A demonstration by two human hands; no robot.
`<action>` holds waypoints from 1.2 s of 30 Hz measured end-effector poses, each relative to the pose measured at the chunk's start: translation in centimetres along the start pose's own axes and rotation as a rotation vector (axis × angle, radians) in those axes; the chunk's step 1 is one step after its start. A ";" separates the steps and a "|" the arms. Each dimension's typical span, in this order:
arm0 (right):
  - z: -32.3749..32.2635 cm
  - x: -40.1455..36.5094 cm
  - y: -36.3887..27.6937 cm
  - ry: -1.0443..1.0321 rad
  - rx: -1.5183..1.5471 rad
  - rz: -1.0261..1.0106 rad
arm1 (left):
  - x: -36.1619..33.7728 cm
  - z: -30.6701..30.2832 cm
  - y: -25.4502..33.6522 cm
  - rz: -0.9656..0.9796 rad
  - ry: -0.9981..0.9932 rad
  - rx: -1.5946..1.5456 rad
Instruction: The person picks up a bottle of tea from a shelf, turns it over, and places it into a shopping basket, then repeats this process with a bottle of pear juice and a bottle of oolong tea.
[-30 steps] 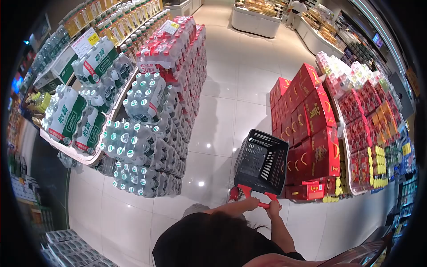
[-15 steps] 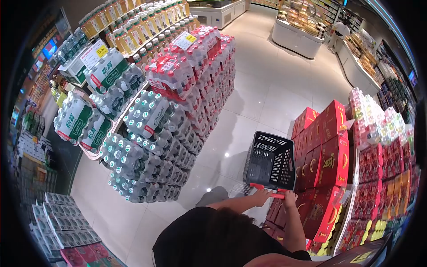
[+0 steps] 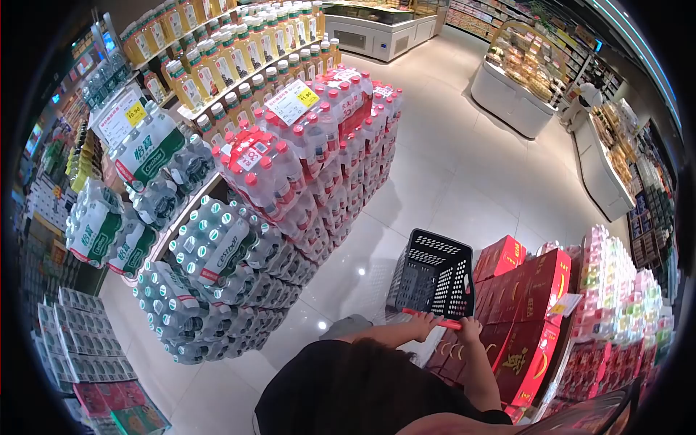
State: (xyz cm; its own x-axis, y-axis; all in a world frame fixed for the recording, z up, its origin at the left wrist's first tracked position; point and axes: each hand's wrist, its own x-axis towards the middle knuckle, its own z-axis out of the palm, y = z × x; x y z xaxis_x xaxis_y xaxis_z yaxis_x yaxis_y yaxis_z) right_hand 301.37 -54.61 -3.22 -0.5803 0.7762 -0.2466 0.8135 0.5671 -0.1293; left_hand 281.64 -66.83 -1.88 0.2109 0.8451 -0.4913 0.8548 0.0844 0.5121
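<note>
Ahead of me is a black perforated plastic shopping basket cart (image 3: 435, 270) with nothing visible inside. Its red push handle (image 3: 448, 323) runs along the near side. My left hand (image 3: 423, 328) is closed around the left part of that handle. At the handle's right end, my right hand (image 3: 470, 332) grips it too. Close beside the cart and my right forearm stand stacked red gift boxes (image 3: 528, 290) with gold markings.
Left of the aisle rise stacks of shrink-wrapped water bottles with green labels (image 3: 217, 246) and red-capped bottles (image 3: 268, 174). Shelves of amber drink bottles (image 3: 239, 54) stand behind. A white bakery counter (image 3: 507, 101) and a person (image 3: 586, 94) are farther off. Pale tiled floor (image 3: 428, 167) runs between.
The view has shifted, so the bottle stacks look larger and lower, and the far counters sit farther right. Both hands stay on the handle; the cart appears slightly lower and further left.
</note>
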 end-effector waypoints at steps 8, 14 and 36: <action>-5.9 14.9 1.5 -0.094 -0.004 -0.126 | 9.0 -9.7 -4.6 -0.030 0.003 -0.089; -8.6 25.9 0.6 -0.063 0.037 -0.208 | 16.4 -15.6 -8.8 -0.159 0.124 -0.077; -13.7 58.1 -1.5 0.108 0.023 -0.193 | -20.3 -52.6 -22.3 -0.425 0.960 -0.510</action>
State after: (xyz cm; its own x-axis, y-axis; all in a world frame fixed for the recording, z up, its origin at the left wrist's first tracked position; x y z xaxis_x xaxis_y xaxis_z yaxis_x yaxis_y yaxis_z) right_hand 265.94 -6.61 -4.22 -0.7254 0.6793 -0.1109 0.6866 0.7027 -0.1868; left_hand 233.39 -58.10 33.69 -0.6784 0.7315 -0.0684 0.4349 0.4749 0.7651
